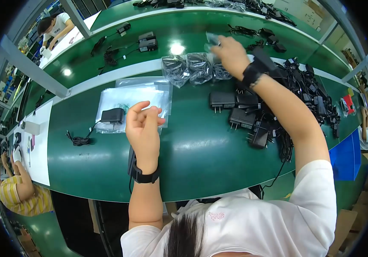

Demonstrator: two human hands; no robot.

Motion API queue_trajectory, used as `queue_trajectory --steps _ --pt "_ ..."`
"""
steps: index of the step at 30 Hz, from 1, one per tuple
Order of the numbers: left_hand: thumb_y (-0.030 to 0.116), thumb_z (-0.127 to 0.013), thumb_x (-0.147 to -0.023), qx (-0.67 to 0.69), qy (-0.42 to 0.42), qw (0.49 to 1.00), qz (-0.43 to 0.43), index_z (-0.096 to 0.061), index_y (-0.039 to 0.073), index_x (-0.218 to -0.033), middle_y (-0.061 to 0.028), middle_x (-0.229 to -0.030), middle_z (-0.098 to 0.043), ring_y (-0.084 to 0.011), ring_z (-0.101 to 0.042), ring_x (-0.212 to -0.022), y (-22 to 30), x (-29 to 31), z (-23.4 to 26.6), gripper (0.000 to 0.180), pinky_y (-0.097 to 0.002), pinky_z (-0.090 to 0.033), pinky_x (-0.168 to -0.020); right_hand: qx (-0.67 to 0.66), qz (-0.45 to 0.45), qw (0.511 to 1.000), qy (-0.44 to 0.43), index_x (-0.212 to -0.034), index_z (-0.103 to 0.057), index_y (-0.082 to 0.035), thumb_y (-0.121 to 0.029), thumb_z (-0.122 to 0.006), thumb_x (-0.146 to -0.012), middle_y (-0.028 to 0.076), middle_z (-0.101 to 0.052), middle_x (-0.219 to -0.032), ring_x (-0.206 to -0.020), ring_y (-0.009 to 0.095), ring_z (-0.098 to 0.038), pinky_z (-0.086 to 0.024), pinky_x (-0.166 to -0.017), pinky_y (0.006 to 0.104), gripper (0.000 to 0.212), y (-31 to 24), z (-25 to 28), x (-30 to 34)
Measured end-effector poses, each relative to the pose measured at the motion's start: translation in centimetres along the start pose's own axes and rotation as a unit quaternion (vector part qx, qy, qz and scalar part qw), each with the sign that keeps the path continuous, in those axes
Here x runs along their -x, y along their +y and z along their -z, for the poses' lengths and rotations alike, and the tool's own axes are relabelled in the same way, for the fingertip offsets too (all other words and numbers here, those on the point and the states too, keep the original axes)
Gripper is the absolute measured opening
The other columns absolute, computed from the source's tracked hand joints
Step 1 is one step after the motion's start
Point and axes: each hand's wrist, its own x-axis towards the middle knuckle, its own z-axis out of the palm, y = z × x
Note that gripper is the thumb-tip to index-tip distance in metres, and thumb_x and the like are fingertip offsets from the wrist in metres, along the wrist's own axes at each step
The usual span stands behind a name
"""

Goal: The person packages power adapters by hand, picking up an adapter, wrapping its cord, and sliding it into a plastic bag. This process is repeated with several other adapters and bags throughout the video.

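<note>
Right hand (231, 55) at a row of filled clear bags (199, 68); left hand (143, 128) beside a black adapter (113, 115).
The right hand, fingers bent together, grasps clear plastic (212, 39) above the row's right end, its free end pointing away from the person; any contents are too blurred to tell. The bags hold black contents. The left hand is loosely half-curled, its grasp visibly unfilled. The adapter lies crosswise on flat clear sleeves (107, 96), prongs toward the person.
</note>
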Motion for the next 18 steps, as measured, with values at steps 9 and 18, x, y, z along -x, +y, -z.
queue_trajectory --steps 9,18 --pt "0.008 -0.054 -0.086 0.001 0.027 1.000 -0.006 -0.052 -0.002 -0.094 -0.0089 -0.075 -0.060 -0.0116 -0.058 -0.064 -0.2 0.1 0.7 0.013 -0.0221 -0.048 -0.057 -0.093 -0.010 0.968 -0.232 -0.135 -0.032 -0.018 -0.015 -0.055 -0.070 0.026 -0.042 -0.126 -0.112 0.042 -0.043 -0.039 -0.091 0.0461 0.069 -2.8 -0.2 -1.3" --pt "0.008 -0.054 -0.086 -0.167 0.040 0.983 -0.063 -0.055 -0.003 -0.086 -0.0057 -0.072 -0.059 -0.0100 -0.058 -0.065 -0.7 0.1 -0.3 0.010 -0.0200 -0.045 -0.058 0.030 -0.114 0.936 -0.333 -0.111 -0.058 -0.005 -0.034 -0.059 -0.073 0.019 -0.060 -0.103 -0.093 0.034 -0.058 -0.046 -0.081 0.0381 0.048 18.9 -2.8 -7.0"
